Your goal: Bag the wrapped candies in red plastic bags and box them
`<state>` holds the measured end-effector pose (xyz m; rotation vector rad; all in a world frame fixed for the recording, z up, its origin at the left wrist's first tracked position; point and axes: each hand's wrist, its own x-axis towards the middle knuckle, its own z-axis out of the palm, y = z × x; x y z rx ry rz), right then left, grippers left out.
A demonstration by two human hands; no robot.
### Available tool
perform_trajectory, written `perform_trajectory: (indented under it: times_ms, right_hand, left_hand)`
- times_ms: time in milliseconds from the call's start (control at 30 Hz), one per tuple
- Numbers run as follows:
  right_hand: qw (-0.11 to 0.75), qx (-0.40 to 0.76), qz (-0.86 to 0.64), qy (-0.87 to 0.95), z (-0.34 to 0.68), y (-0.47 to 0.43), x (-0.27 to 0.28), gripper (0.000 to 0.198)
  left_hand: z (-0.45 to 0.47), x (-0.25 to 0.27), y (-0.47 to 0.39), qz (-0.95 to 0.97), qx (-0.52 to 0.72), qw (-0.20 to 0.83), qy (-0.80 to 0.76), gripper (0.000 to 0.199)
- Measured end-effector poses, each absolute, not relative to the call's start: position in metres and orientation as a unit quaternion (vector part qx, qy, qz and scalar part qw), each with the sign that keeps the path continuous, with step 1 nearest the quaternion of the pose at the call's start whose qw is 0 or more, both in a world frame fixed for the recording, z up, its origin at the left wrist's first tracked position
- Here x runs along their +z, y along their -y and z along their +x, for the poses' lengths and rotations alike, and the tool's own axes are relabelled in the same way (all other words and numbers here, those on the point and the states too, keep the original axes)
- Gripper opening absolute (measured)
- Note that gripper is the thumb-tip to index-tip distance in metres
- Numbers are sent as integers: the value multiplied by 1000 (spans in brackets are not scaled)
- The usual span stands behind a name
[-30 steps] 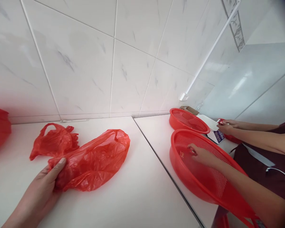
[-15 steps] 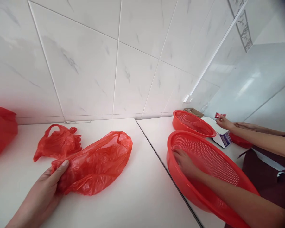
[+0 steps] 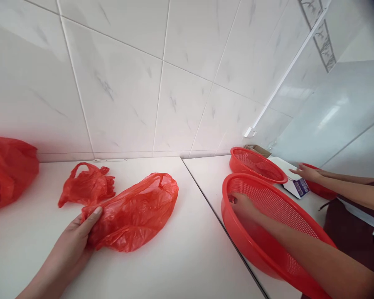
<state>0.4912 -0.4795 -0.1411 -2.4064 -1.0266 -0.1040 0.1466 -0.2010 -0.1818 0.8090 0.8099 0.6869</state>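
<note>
With the left hand pinching its end, the bag extends toward the basket, red, sheer, crinkled; the right hand's grip is unclear.

I'm seeing bare table between held bag and near basket; the basket's side is standing between my right hand and that gap; the wall is blocking behind.
</note>
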Motion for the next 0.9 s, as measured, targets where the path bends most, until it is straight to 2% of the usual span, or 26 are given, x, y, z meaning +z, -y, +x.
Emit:
perform_trajectory:
  times_ms: [100,200,333,467,600,767,900]
  right_hand:
    - [288,-40,-890,351,498,473,-119,19]
    - [332,-88,-880,328,492,450,-87,32]
    - [333,-81,-818,461,436,398,-54,32]
    - [274,35,-699,660,353,340,-60,21]
    - [228,72,-641,729,305,293,-91,17]
    - [231,90,-633,733,314,277,-91,24]
    - [241,43,-709,661,369,328,-66,27]
  left_hand:
    - [145,-185,202,373,324,798,-345,37]
    - [146,-186,205,376,343,803,-311,38]
    - [146,-186,207,386,356,804,-280,31]
    - [143,-186,208,389,360,806,-265,30]
    - [143,-186,208,384,361,812,-250,30]
    - [144,-185,207,377,368,814,-246,31]
    - [145,-186,204,362,366,819,-254,31]
